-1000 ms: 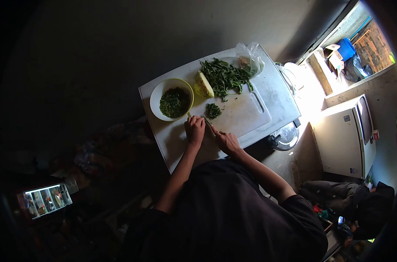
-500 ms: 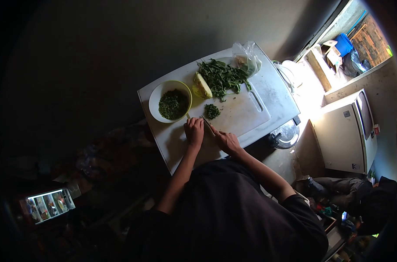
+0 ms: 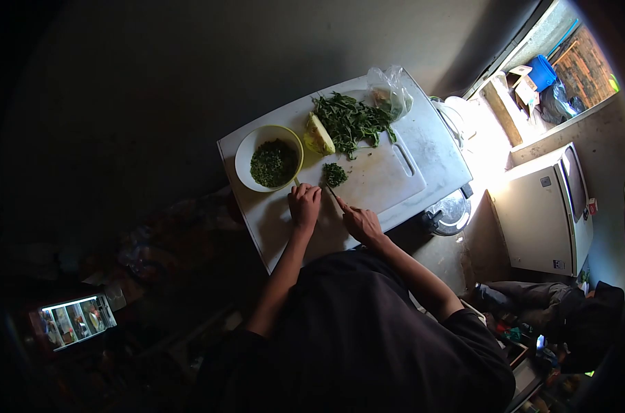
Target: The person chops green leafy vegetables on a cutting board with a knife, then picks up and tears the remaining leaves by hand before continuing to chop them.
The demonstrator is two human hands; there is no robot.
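My right hand point(image 3: 362, 224) is closed round the handle of a knife point(image 3: 331, 192), whose blade points at a small pile of chopped greens point(image 3: 335, 175) on the white cutting board point(image 3: 388, 180). My left hand point(image 3: 305, 204) is closed at the board's near left edge, left of the blade; what it pinches is too small to make out. A light bowl with a yellow-green rim point(image 3: 244, 161) stands beyond my left hand and holds chopped greens point(image 3: 272, 164). Leafy greens point(image 3: 350, 120) lie heaped at the board's far side, beside a cut piece of cabbage point(image 3: 319, 135).
A clear plastic bag point(image 3: 393, 96) lies at the table's point(image 3: 439, 148) far right corner. Below the right edge is a pot with a shiny lid point(image 3: 454, 212). A small white fridge point(image 3: 536, 210) stands at the right, a display screen point(image 3: 78, 321) at the lower left.
My right hand and the knife have moved slightly to the right, away from my left hand. My left hand stays nearly where it was.
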